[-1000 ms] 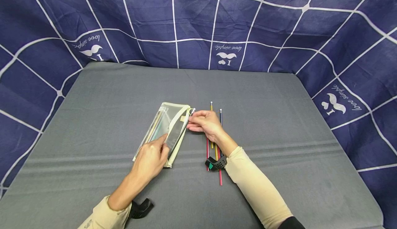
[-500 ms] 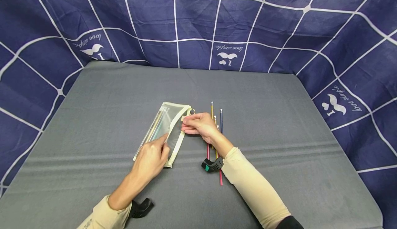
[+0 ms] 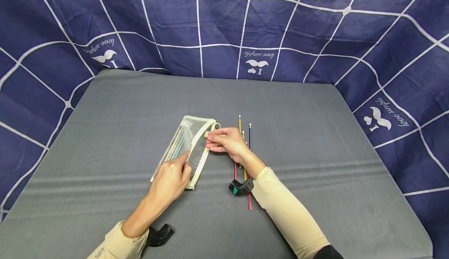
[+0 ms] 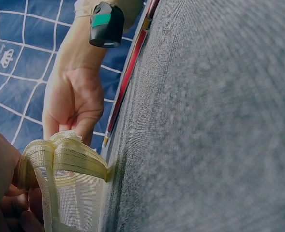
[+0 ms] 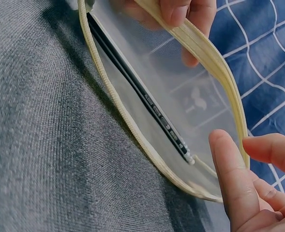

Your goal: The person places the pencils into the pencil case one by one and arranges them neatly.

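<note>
A see-through mesh pencil case [image 3: 192,131] with a cream zip edge lies on the table, its mouth spread apart. Several pencils [image 3: 176,142] show through its left side. Inside the mouth, the right wrist view shows a dark pencil [image 5: 142,92] with printing along its barrel. My left hand [image 3: 172,177] pinches the near-left rim of the mouth, index finger outstretched along it. At the far right corner, beside a small cream tag [image 3: 206,133], my right hand [image 3: 229,144] holds the rim between thumb and fingers. Its fingertips are partly hidden in the left wrist view.
Several loose pencils, among them a blue pencil [image 3: 250,136] and a red pencil [image 3: 250,201], lie right of the case, partly under the right wrist. A navy checked cloth [image 3: 224,25] hangs around the grey table [image 3: 315,142].
The dark pencil in my right hand has gone down into the case and is released. That hand has shifted slightly left to the rim. My left hand stays in place.
</note>
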`<state>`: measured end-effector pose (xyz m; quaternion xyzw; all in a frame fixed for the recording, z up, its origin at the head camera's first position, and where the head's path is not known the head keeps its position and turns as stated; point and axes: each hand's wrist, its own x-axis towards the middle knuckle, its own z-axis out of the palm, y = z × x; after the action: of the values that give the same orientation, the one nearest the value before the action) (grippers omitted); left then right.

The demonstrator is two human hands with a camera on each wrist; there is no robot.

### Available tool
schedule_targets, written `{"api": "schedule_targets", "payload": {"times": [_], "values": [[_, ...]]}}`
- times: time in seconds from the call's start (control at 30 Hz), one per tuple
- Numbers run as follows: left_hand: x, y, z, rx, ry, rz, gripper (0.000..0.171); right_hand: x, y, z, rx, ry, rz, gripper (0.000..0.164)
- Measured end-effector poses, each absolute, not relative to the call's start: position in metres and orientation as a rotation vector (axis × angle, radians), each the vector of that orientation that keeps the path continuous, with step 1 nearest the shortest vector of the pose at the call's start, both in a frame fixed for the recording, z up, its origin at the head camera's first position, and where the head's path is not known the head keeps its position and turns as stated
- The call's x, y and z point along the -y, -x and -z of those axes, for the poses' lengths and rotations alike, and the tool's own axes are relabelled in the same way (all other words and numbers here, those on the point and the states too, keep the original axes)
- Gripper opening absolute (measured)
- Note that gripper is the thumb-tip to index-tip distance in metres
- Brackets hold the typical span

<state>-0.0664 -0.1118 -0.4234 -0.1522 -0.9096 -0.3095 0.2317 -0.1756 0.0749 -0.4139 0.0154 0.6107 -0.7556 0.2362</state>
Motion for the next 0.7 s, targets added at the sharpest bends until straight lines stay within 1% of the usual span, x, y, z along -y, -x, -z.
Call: {"api": "schedule_targets", "payload": {"times": [0.33, 0.57, 0.7], "values": [[0.112, 0.067, 0.424, 2.492, 0.423, 0.849, 0.032, -0.079, 0.174, 0.413, -1.705, -0.053, 2.066, 0.030], [0.112, 0.066, 0.425, 2.497, 0.423, 0.851, 0.032, -0.087, 0.177, 0.410, -1.733, -0.066, 2.077, 0.025], [0.112, 0.066, 0.424, 2.497, 0.424, 0.854, 0.032, -0.093, 0.181, 0.409, -1.738, -0.071, 2.090, 0.026]]}}
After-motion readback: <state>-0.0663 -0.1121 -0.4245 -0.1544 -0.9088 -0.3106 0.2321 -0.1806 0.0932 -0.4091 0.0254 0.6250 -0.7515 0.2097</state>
